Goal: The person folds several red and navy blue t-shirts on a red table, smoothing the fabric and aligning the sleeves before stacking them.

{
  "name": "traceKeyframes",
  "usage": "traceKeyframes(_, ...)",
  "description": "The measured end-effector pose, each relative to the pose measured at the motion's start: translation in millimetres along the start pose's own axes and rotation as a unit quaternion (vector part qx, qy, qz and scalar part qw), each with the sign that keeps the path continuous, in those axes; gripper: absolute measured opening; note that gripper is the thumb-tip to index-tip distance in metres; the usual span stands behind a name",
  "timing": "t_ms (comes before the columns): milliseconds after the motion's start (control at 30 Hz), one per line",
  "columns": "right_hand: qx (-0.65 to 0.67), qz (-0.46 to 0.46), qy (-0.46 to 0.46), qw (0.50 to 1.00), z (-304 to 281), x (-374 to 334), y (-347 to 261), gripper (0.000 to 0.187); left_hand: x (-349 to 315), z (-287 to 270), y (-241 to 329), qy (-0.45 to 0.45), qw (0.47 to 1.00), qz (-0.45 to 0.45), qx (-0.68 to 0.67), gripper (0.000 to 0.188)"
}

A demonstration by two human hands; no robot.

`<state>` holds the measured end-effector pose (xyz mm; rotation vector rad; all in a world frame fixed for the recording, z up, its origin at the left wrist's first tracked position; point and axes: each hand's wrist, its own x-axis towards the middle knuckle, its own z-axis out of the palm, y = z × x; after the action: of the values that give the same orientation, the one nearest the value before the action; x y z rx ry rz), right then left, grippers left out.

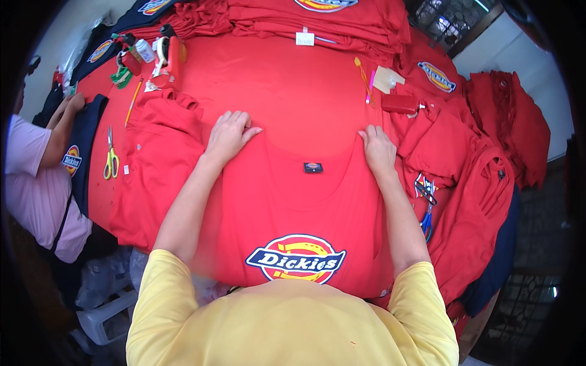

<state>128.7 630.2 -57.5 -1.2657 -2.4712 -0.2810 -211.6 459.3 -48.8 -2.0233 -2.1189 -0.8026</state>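
Note:
A red tank top (299, 213) with a wide scoop neck lies spread in front of me, its lower part hanging toward my body. On its chest is a colourful printed logo, and a small dark label (313, 167) sits inside the back of the neck. My left hand (231, 137) pinches the left shoulder strap at its top. At the other strap, my right hand (378, 146) is closed on the fabric with thumb and fingers. The neckline is stretched between both hands.
Folded red shirts (317, 24) are piled at the back, more red garments (510, 128) at the right. Yellow-handled scissors (110, 160) and a pencil (133, 102) lie left; blue-handled scissors (426, 219) lie right. A tape dispenser (175, 58) stands back left. Another person (43, 158) handles dark cloth.

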Motion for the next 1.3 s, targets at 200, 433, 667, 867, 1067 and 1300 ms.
traceKeyframes(200, 0.031, -0.065, 0.022, 0.997, -36.3, 13.9, -37.1, 0.019, -88.7, -73.6, 44.3, 0.057, 0.966, -0.214, -0.132, 0.028)
traceKeyframes(433, 0.386, -0.229, -0.067, 0.891, -22.2, 24.7, -223.0, 0.036, -243.3, -123.9, 124.8, -0.174, 0.921, -0.326, -0.123, 0.030)
traceKeyframes(667, 0.413, -0.231, 0.003, 0.881, -59.8, 13.5, -210.7, 0.023, -264.5, -118.8, 168.8, -0.022, 0.966, -0.211, -0.146, 0.018)
traceKeyframes(867, 0.218, -0.130, 0.033, 0.967, -78.6, -88.7, -51.8, 0.040, -248.9, -74.7, 225.1, -0.184, 0.968, -0.036, -0.168, 0.021)
traceKeyframes(1067, 0.517, -0.001, -0.151, 0.842, -138.0, -201.0, -92.0, 0.035, -238.8, -73.6, 237.2, -0.097, 0.971, -0.144, -0.164, 0.026)
traceKeyframes(1300, 0.521, -0.048, -0.241, 0.818, -122.8, -251.7, -151.8, 0.022, -235.5, -47.4, 182.5, 0.020, 0.802, -0.386, -0.455, 0.013)
